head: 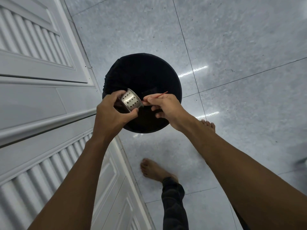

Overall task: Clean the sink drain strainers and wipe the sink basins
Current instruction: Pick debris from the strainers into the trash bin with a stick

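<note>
My left hand (pixel 110 110) grips a steel drain strainer (pixel 130 100), a small perforated cup tilted on its side with its open end facing right. My right hand (pixel 163 105) pinches a thin red stick (pixel 157 95), whose near end reaches the strainer's rim. Both hands hover over a round bin lined with a black bag (pixel 142 72). The inside of the strainer is hidden from me.
White louvred cabinet doors (pixel 38 63) and a rail handle (pixel 46 123) run along the left. Glossy grey floor tiles (pixel 232 47) spread to the right. My bare feet (pixel 154 170) stand just below the bin.
</note>
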